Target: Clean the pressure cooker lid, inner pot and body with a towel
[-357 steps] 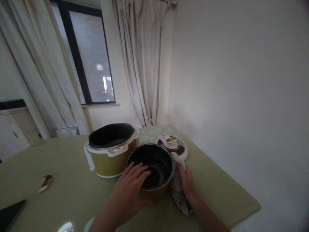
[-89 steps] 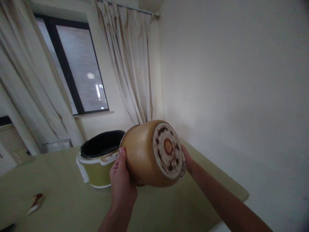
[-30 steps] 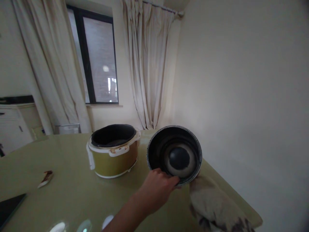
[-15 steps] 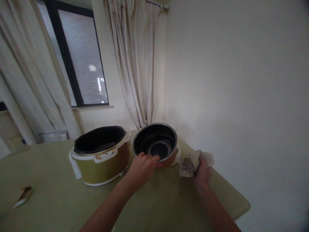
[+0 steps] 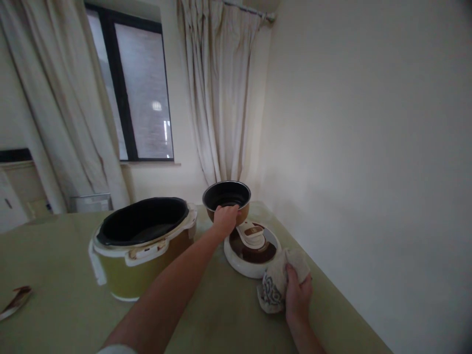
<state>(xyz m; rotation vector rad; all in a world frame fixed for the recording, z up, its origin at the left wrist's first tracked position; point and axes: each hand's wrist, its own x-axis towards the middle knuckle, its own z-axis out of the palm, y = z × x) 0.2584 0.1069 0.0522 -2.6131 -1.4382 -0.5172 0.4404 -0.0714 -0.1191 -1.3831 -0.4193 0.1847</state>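
My left hand (image 5: 225, 220) is closed on the near rim of a round inner pot (image 5: 243, 214), black inside and copper-coloured outside. The pot is at the far side of the table, behind a round white and brown lid (image 5: 238, 263) with a handle on top. My right hand (image 5: 299, 295) grips a bunched beige cloth (image 5: 275, 282) with a dark pattern, just right of the lid and near the wall side. Left of my left arm stands a green and white pressure cooker body (image 5: 121, 275) with a dark pot inside it.
The pale green table (image 5: 206, 314) runs along a white wall (image 5: 361, 172) on the right. A small curved brown and white piece (image 5: 16, 301) lies at the far left. Curtains (image 5: 224, 98) and a window (image 5: 143, 88) are behind.
My left hand has moved the inner pot away, towards the back, so the lid now shows in front of it. My right hand with the cloth has come lower and nearer.
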